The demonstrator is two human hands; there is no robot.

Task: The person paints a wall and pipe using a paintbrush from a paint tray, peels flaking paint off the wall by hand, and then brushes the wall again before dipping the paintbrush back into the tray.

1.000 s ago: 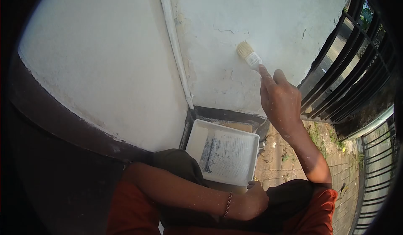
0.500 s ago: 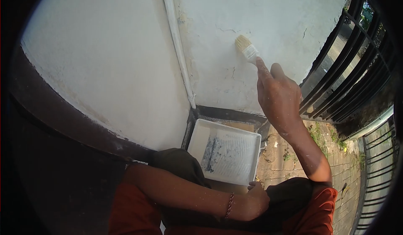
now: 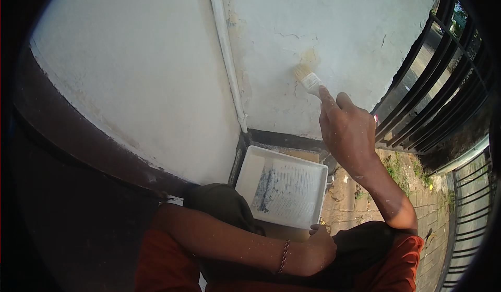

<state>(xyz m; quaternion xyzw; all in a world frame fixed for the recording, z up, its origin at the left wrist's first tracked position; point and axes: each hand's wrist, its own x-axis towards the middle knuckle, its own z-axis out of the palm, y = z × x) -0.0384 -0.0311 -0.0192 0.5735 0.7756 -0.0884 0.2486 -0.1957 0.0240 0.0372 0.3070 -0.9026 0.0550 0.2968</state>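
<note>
Seen from the head camera, a person in red sleeves sat in a wall corner, the right hand (image 3: 348, 130) clenched around a paintbrush (image 3: 309, 80), index finger stretched along it toward the bristles. The brush was at the pale wall (image 3: 271, 94), bristles pointing up and to the left, just below a yellowish patch (image 3: 309, 56) and near thin cracks. The fist hid most of the handle. The left hand (image 3: 319, 250), below a braided bracelet (image 3: 284, 255), was curled low beside the near right corner of a white paint tray (image 3: 293, 180); whether it gripped anything could not be told. The tray, its ribbed slope streaked dark, lay on the ground beneath the wall's dark base band (image 3: 284, 139), its near left corner covered by a dark-clad knee (image 3: 216, 201). A white pipe (image 3: 227, 57) ran down the corner, while black fence bars (image 3: 436, 81) and paving (image 3: 360, 203) with weeds flanked the right side.
</note>
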